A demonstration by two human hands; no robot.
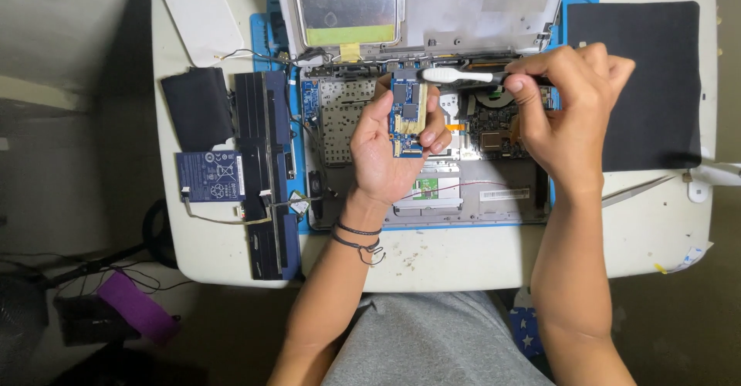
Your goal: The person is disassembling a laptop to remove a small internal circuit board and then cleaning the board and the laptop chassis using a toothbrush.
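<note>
Fingers [437,127] of the left hand [386,150] are curled around a small blue circuit board [407,117], clamped by its edges and held upright above the opened laptop chassis [463,193]. Two dark cord bracelets [357,239] are worn on that wrist. Fingers of the right hand [567,116] are pinched together on the handle of a white brush [455,76], whose head is laid at the board's top edge; whether the bristles actually touch is hard to tell. Beneath both hands, a grey chassis with exposed boards and a fan is seen on a blue mat [266,38]. Left of it, long black battery cells [266,170] and a blue labelled pack [210,176] are laid on the white table [463,259]. A black pad [641,85] is placed to the right. Farther back, the detached lid [432,4] with a yellow-striped panel is propped.
</note>
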